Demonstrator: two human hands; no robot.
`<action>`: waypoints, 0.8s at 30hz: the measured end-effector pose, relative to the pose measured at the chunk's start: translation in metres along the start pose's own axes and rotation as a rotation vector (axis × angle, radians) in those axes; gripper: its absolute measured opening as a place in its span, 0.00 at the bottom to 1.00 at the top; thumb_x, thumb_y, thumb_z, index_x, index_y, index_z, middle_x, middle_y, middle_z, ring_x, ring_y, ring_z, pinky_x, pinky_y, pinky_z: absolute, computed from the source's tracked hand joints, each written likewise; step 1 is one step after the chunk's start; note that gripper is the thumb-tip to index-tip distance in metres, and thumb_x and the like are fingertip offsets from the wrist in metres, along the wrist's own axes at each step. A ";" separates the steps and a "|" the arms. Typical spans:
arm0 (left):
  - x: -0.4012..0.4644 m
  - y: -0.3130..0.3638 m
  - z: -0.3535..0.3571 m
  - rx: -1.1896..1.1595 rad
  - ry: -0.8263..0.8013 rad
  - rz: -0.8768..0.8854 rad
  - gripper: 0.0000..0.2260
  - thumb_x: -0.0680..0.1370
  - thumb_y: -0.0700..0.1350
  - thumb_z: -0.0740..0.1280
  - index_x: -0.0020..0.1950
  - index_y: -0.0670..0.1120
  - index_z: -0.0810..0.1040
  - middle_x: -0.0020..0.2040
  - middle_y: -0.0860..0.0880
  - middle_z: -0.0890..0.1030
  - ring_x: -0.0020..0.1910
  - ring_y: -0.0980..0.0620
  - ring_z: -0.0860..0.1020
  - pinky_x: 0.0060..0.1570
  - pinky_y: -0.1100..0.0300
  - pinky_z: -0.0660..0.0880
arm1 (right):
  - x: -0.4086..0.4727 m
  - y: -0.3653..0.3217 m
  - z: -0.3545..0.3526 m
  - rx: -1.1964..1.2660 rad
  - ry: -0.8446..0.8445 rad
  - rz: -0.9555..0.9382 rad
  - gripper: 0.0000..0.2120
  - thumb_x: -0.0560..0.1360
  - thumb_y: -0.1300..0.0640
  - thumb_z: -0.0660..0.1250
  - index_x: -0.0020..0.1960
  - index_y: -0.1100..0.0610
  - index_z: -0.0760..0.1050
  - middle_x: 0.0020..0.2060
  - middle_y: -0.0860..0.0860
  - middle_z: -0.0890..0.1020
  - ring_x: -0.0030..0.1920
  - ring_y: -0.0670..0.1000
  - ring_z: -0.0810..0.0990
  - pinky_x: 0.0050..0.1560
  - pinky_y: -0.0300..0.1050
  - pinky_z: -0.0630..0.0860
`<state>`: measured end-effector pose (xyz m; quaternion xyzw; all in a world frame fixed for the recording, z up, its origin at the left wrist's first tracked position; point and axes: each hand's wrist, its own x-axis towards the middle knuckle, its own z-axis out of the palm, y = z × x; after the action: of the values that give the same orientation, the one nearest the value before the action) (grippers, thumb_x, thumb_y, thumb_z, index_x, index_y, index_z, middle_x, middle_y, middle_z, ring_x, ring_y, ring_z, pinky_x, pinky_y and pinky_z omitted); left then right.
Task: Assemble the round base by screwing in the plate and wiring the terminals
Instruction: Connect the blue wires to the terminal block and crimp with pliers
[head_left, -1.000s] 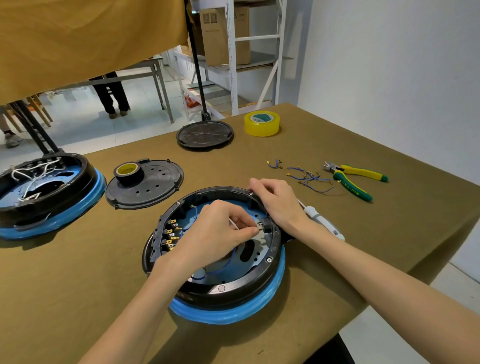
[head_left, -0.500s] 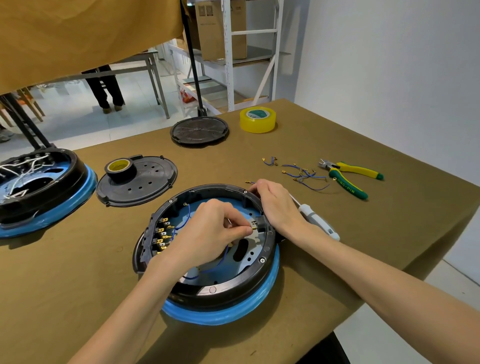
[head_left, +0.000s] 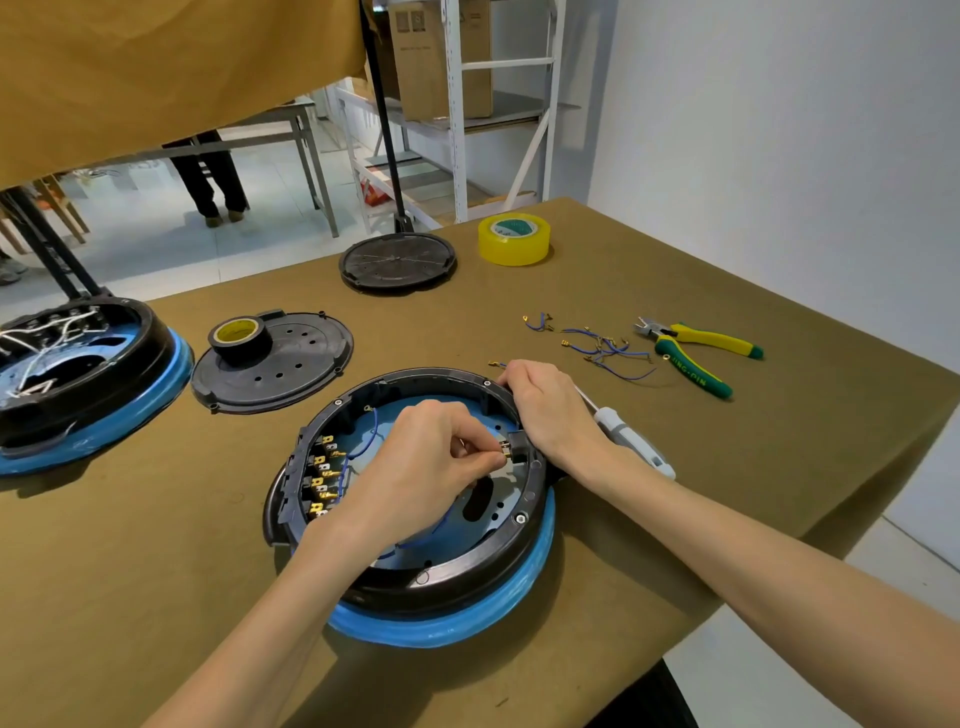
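In the head view, at the near edge of the desk (head_left: 675, 519):
Round base: the round base (head_left: 415, 587) is sitting on its blue ring, open side up, between both forearms.
Left hand: the left hand (head_left: 431, 467) is reaching inside the base, its fingers (head_left: 488, 457) pinching a small brass connector (head_left: 503, 456) against the terminal block (head_left: 517, 447) at the right inner wall.
Right hand: the right hand (head_left: 545, 410) is resting on the rim, fingers curled over the edge and bracing it; nothing separate is visibly being held.
Risk, connector: the pinch is looking slight, so the connector could be slipping off or going on crooked and bending the tab.
Risk, wire: the blue wire (head_left: 363, 441) is looping under the left palm and could be snagging or pulling loose from the brass terminals (head_left: 322, 478).
Risk, base: an uneven press on the rim could be rocking the base.
Count, bases: 2, with the second base (head_left: 83, 384) at far left.
Count, black covers: 2, the cover (head_left: 306, 358) and the far cover (head_left: 397, 262).
Count, tape rolls: 2, the yellow tape (head_left: 514, 239) and the black tape (head_left: 240, 335).
Count, tools: 1 pair of pliers (head_left: 696, 358) and 1 screwdriver (head_left: 628, 441).
Count, spare wires: the loose wires (head_left: 597, 345) are tangling, so I cannot tell the number.
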<state>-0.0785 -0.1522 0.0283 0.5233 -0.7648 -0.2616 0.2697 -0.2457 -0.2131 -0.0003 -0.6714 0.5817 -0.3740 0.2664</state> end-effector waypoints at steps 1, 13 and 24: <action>0.000 0.000 0.000 0.004 0.001 -0.001 0.03 0.76 0.45 0.76 0.42 0.51 0.88 0.37 0.56 0.79 0.34 0.57 0.76 0.38 0.62 0.74 | 0.000 0.000 0.000 -0.009 -0.004 0.003 0.21 0.85 0.56 0.52 0.42 0.59 0.79 0.39 0.53 0.81 0.42 0.52 0.75 0.44 0.50 0.71; -0.004 -0.005 -0.016 0.021 0.011 -0.005 0.05 0.78 0.55 0.72 0.48 0.56 0.87 0.41 0.60 0.83 0.42 0.63 0.81 0.44 0.63 0.79 | 0.025 0.005 -0.019 0.034 0.031 0.002 0.22 0.85 0.51 0.54 0.40 0.54 0.82 0.36 0.48 0.85 0.38 0.48 0.81 0.40 0.46 0.76; 0.004 -0.038 -0.035 0.420 0.220 -0.029 0.21 0.82 0.52 0.68 0.75 0.55 0.72 0.67 0.54 0.73 0.66 0.52 0.69 0.63 0.60 0.62 | 0.072 0.018 -0.005 -0.714 -0.009 -0.141 0.11 0.82 0.52 0.66 0.57 0.55 0.85 0.54 0.55 0.85 0.57 0.58 0.80 0.59 0.54 0.76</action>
<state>-0.0308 -0.1722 0.0281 0.6042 -0.7609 -0.0420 0.2326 -0.2566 -0.2870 0.0022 -0.7621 0.6268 -0.1619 -0.0087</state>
